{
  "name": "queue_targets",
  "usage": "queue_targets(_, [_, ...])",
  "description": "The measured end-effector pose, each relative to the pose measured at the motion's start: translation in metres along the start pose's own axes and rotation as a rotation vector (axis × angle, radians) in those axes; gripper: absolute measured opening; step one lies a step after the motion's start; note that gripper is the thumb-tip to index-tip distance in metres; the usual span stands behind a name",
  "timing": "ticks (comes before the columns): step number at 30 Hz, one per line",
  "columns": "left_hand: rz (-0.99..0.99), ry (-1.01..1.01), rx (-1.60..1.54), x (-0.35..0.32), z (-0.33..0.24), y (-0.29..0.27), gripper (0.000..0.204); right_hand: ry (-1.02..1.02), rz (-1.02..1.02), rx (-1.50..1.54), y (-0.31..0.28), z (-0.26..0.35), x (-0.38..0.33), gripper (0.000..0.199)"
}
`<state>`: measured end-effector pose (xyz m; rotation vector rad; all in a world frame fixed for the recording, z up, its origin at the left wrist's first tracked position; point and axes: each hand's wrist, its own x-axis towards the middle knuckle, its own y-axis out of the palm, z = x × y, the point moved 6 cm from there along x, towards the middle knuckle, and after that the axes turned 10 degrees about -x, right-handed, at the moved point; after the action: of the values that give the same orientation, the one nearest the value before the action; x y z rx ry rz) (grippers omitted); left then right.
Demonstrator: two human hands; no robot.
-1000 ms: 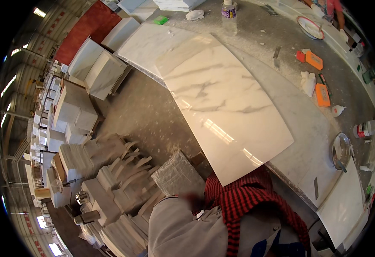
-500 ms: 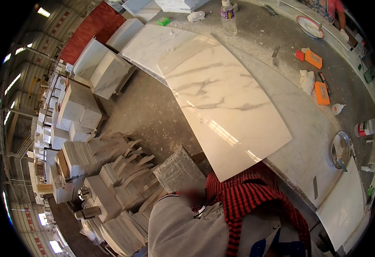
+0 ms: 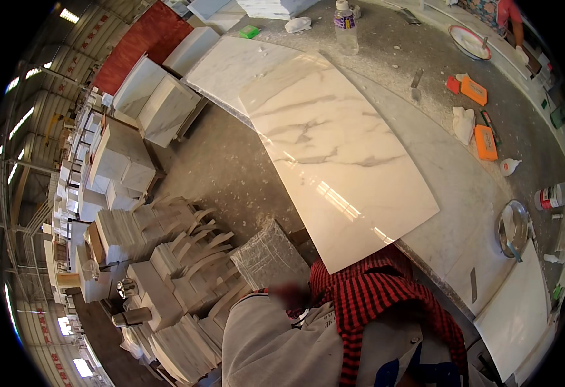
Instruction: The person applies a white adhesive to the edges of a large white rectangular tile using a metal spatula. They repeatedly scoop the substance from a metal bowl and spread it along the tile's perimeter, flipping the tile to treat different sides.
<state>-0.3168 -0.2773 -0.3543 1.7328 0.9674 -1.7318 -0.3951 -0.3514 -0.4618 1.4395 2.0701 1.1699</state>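
Neither of my hands shows; a blurred patch beside the grey garment [image 3: 276,338] cannot be made out. A large polished white marble-look slab [image 3: 340,145] with grey veins lies at a slant over paler slabs [image 3: 450,161] on the workbench. Its near corner reaches over the red-and-black striped cloth [image 3: 385,290] at the lower middle. Bright light reflects off the slab's near half. Left of that corner stands a grey wrapped block [image 3: 271,255].
Curved stone pieces [image 3: 198,251] are stacked at the lower left. Along the bench lie a clear bottle [image 3: 345,29], orange boxes [image 3: 486,143], a metal bowl [image 3: 513,226] and a red-rimmed basin [image 3: 469,42]. Another person's arm [image 3: 517,29] shows at the top right.
The whole view has shifted very slightly. The slab and the things on the bench stay in place relative to each other.
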Motion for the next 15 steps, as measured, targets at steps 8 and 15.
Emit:
queue_targets(8, [-0.021,0.032,0.095,0.001,-0.033,-0.024,0.047,0.036,-0.026,-0.028,0.026,0.024,0.04,0.034])
queue_targets(15, [0.015,0.004,0.061,0.0,0.0,-0.015,0.048,0.793,-0.309,-2.658,0.18,0.181,-0.092,0.043])
